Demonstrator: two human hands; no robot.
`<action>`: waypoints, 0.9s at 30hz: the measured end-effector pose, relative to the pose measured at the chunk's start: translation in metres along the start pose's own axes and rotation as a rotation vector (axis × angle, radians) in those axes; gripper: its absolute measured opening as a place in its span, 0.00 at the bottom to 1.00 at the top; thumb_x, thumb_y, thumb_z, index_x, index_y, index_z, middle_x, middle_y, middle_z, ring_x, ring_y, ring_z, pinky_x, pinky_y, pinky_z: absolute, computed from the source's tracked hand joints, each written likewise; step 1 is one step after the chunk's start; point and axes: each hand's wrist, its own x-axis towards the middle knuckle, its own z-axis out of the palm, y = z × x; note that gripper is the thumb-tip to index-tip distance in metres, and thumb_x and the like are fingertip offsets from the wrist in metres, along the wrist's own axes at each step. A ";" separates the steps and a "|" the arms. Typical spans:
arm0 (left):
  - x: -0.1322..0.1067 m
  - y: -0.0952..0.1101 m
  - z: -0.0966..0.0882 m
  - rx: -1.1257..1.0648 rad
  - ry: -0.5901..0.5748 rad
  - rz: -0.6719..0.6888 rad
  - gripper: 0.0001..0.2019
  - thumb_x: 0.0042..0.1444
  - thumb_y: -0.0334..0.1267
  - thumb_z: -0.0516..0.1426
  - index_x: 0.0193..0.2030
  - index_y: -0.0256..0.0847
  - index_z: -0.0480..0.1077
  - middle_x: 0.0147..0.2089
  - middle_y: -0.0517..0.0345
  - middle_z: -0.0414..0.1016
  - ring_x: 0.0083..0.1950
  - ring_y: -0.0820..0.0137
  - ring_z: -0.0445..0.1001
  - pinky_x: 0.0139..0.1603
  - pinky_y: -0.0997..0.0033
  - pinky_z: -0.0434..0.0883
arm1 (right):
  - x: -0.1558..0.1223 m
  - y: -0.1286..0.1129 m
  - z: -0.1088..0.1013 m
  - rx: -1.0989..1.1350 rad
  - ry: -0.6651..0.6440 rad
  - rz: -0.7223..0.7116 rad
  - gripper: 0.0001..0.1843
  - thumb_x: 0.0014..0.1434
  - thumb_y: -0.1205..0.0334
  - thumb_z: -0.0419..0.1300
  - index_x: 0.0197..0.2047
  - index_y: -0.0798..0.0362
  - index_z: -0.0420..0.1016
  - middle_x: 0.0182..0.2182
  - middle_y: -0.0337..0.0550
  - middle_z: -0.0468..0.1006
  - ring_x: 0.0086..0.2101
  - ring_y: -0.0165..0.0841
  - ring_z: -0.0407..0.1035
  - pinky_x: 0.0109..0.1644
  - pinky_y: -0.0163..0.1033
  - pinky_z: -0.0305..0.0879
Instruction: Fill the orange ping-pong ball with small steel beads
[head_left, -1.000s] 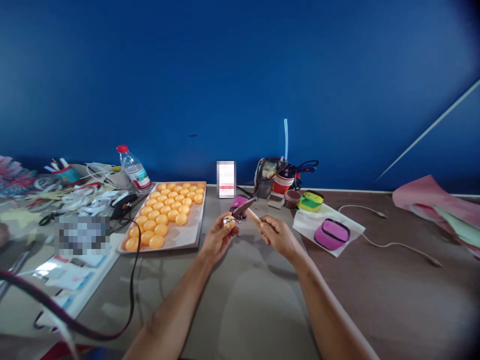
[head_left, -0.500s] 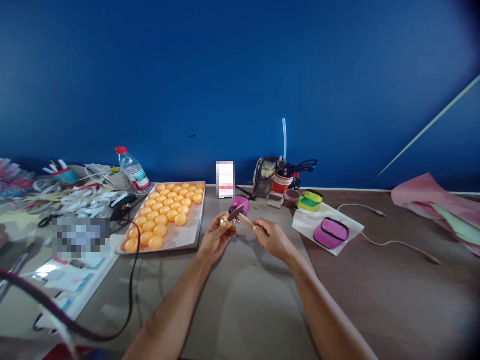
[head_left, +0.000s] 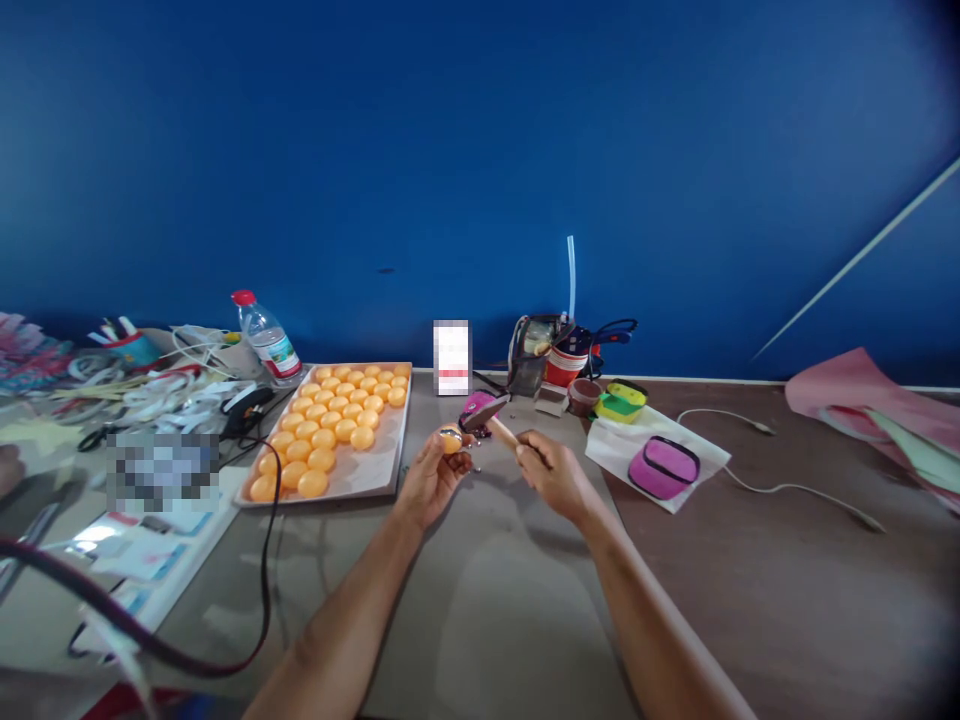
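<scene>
Pinching the ball point(head_left: 451, 438) in my left grip point(head_left: 435, 478) just above the tabletop point(head_left: 510, 600), right grip point(head_left: 553, 472) closed on the tool point(head_left: 491, 416), I'd brace the ball firmly and touch lightly.

A small orange ball point(head_left: 451, 439) sits pinched in the fingertips of the left hand point(head_left: 433, 476), and a small hammer point(head_left: 491, 417) with a pale wooden handle and dark head, gripped by the right hand point(head_left: 553, 472), slants up-left, head just beside the ball.
</scene>
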 end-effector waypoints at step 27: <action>-0.001 0.002 -0.004 -0.129 -0.013 -0.082 0.16 0.52 0.45 0.60 0.44 0.40 0.69 0.34 0.57 0.74 0.30 0.76 0.71 0.36 0.73 0.72 | 0.013 0.043 0.000 -0.532 0.336 0.149 0.10 0.58 0.63 0.50 0.40 0.54 0.71 0.38 0.47 0.72 0.34 0.33 0.67 0.33 0.35 0.56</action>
